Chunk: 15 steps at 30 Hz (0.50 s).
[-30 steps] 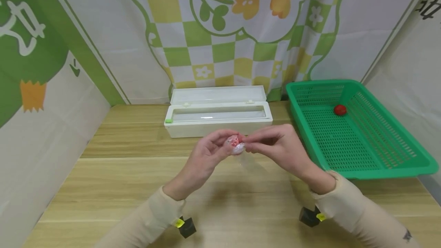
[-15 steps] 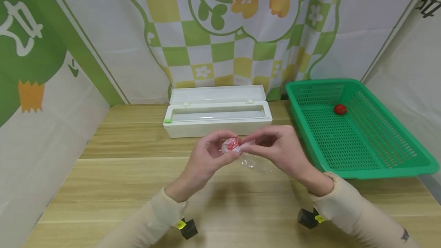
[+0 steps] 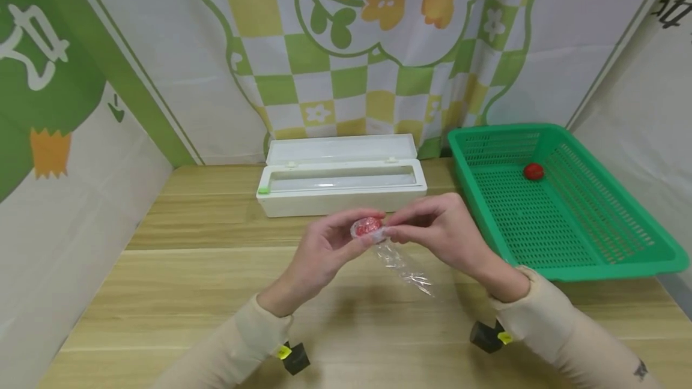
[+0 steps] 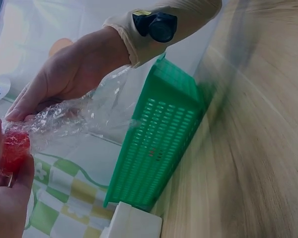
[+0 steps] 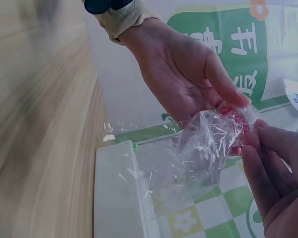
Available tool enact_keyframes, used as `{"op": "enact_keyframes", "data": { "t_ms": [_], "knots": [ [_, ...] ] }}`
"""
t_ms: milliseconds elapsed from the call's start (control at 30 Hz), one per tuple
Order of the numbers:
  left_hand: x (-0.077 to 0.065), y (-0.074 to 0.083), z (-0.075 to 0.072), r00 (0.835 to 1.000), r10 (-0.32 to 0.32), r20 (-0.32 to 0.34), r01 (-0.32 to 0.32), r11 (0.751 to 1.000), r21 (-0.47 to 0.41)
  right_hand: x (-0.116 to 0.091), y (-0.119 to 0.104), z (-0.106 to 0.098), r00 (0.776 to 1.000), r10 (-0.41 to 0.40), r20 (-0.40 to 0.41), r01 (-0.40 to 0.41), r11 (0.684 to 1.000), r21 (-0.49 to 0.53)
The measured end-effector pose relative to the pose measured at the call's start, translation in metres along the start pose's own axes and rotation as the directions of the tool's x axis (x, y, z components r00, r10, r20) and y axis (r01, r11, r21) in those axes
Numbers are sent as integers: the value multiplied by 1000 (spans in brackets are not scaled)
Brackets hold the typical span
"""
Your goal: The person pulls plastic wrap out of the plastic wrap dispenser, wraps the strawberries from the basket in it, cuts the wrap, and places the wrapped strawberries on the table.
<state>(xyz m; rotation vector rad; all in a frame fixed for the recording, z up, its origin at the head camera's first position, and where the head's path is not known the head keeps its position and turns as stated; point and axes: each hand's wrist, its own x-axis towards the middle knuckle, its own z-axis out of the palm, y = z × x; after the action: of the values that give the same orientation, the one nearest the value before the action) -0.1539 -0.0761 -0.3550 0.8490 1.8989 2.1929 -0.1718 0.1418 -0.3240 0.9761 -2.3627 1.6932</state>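
Observation:
A small red round thing, fruit-like in look, is covered in clear cling film just above the table. My left hand holds it between thumb and fingers. From the other side, my right hand pinches the film close against the red thing. A loose, crumpled tail of cling film hangs from it toward the table; the right wrist view shows this film bunched and creased. Fingers hide part of the red thing.
Behind the hands stands a white cling film box with its lid raised and a roll inside. At right is a green slotted basket holding another red round thing. Printed curtains bound the wooden table.
The red thing has turned slightly in my fingers. A film tail, barely visible at first, now hangs longer below the hands. Both hands stay in nearly the same place.

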Motion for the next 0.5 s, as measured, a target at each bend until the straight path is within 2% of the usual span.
{"op": "enact_keyframes", "data": {
  "t_ms": [133, 300, 433, 500],
  "knots": [
    [0, 1, 0, 1000, 8, 22, -9, 999, 42, 1, 2, 0, 998, 65, -16, -65, 998, -27],
    [0, -1, -1, 1000, -18, 10, 17, 995, 96, 1, 3, 1, 991, 131, -18, -130, 991, 9],
    [1, -2, -1, 999, -31, -12, 31, 998, 57, 1, 2, 3, 987, 154, -45, -153, 988, 28],
    [2, -3, 0, 1000, -16, -13, 17, 1000, 27, 1, 2, 5, 985, 159, -69, -157, 987, 33]
  ]
}}
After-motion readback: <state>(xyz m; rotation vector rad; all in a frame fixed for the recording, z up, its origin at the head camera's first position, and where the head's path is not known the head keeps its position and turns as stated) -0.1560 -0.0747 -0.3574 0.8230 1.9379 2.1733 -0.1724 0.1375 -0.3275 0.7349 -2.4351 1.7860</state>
